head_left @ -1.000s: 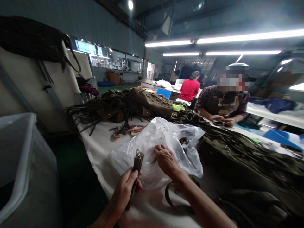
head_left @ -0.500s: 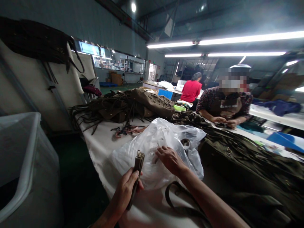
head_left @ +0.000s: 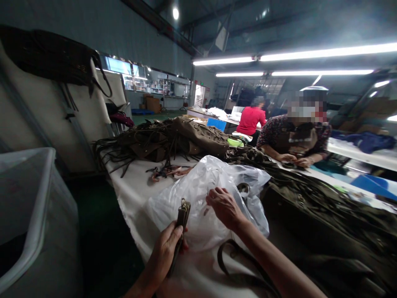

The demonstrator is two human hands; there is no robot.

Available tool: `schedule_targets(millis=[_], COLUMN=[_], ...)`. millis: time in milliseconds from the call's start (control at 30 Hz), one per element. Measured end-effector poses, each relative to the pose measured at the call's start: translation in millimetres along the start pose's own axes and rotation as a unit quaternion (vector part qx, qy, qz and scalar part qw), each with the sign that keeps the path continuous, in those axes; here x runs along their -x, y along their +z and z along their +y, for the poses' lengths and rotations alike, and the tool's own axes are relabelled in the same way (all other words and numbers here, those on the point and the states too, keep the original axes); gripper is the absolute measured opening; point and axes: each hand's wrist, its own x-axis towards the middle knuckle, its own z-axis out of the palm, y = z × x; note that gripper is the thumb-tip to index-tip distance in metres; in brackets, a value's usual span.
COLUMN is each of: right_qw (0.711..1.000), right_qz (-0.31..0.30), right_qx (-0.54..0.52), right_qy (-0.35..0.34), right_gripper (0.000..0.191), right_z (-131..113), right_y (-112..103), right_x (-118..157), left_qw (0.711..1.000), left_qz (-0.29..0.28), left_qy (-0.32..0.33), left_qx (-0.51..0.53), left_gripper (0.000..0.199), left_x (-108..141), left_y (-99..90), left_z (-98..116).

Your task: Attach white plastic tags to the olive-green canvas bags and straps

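My left hand is wrapped round a folded olive-brown strap, held upright with a brass-coloured metal fitting at its top end. A clear plastic bag lies crumpled on the white-covered table. On top of it is my right hand, fingers curled in and closed on the plastic. Inside the bag's right side a coiled dark strap shows through. Below my right forearm another strap lies looped on the table, partly hidden by the arm.
Brown canvas bags are heaped at the table's far side, and dark olive ones at the right. A white bin stands at the left. Across the table a co-worker in an apron handles something small; another person in red sits beyond.
My right hand's fingers have curled in more on the plastic bag. My left hand keeps its hold on the folded strap, almost unmoved. The view has shifted slightly.
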Motion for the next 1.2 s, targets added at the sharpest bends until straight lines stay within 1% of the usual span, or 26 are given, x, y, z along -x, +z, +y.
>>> schedule_targets(millis=[133, 233, 300, 367, 433, 500, 567, 633, 733, 833, 900, 1000, 1133, 1200], right_qw=[0.999, 0.997, 0.995, 0.993, 0.992, 0.992, 0.992, 0.993, 0.995, 0.997, 0.998, 0.998, 0.996, 0.995], right_qz=[0.042, 0.068, 0.091, 0.105, 0.096, 0.072, 0.057, 0.053, 0.055, 0.058, 0.052, 0.053, 0.063, 0.062], right_qx=[0.007, 0.021, 0.033, 0.054, 0.082, 0.101, 0.103, 0.098, 0.086, 0.054, 0.031, 0.005, -0.017, -0.031], right_qy=[-0.022, -0.032, -0.013, 0.014, 0.032, 0.034, 0.034, 0.029, 0.017, 0.02, 0.028, 0.042, 0.056, 0.065], right_gripper=[0.013, 0.018, 0.021, 0.02, 0.016, 0.015, 0.015, 0.015, 0.014, 0.01, 0.008, 0.006, 0.004, 0.006], right_z=[-2, 0, 5, 11, 15, 17, 16, 11, 2, -7, -9, -9, -3, 0], right_y=[-20, -34, -43, -54, -68, -84, -98, -108, -110, -102, -99, -99, -103, -105], right_x=[2, 2, 2, 4, 11, 21, 34, 43, 46, 41, 41, 50, 66, 73], left_qw=[1.0, 1.0, 1.0, 0.999, 0.999, 0.998, 0.997, 0.995, 0.992, 0.99, 0.988, 0.979, 0.967, 0.964], left_qz=[-0.005, -0.014, -0.02, -0.023, -0.03, -0.041, -0.057, -0.081, -0.12, -0.14, -0.154, -0.19, -0.239, -0.247], left_qy=[-0.003, 0.004, 0.007, 0.008, 0.005, -0.004, -0.006, 0.005, 0.017, -0.002, -0.028, -0.061, -0.065, -0.063], left_qx=[-0.001, 0.014, 0.022, 0.023, 0.03, 0.045, 0.057, 0.055, 0.038, 0.013, 0.01, 0.033, 0.058, 0.07], left_gripper=[0.049, 0.049, 0.048, 0.046, 0.046, 0.05, 0.056, 0.057, 0.052, 0.047, 0.044, 0.042, 0.04, 0.038], left_x=[-1, -2, -2, -3, -3, -3, -1, 1, 1, -5, -9, -9, 0, 3], left_y=[-0.9, -0.3, 0.6, 0.9, -0.9, -5.3, -11.3, -15.6, -12.1, 1.8, 10.6, 18.1, 25.1, 29.4], left_z=[-2, -4, -5, -5, -3, 3, 14, 29, 50, 59, 57, 50, 46, 46])
